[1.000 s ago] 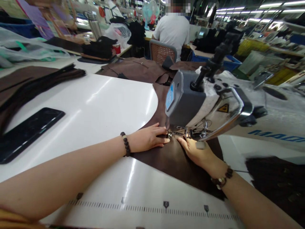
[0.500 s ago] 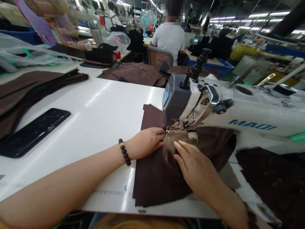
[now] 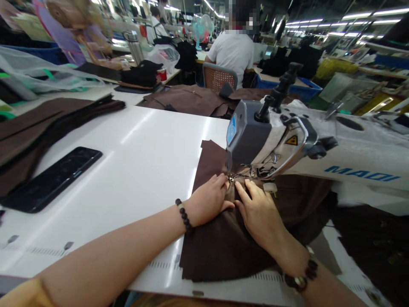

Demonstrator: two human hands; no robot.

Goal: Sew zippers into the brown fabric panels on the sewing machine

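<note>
Brown fabric (image 3: 220,247) lies on the white table under the head of a sewing machine (image 3: 252,132) marked MAQI. My left hand (image 3: 209,200) rests on the cloth left of the presser foot (image 3: 232,178), fingers stretched out and its thumb pointing right. Just right of it, my right hand (image 3: 260,209) lies on the same fabric with its fingers spread, fingertips close to the foot. Both hands press the cloth from above. The needle point is too small to make out. A small white piece (image 3: 270,187) sits beside the machine's foot, right of my right fingertips.
A black phone (image 3: 54,177) lies on the table at left, below a stack of brown cloth (image 3: 47,123). More brown fabric (image 3: 188,100) is heaped beyond the table's far edge. A dark garment (image 3: 377,243) lies at right. A person in a white shirt (image 3: 231,53) sits ahead.
My right hand has moved up and left onto the cloth near the presser foot, close to my left hand. The left thumb has spread outward. The view has shifted slightly.
</note>
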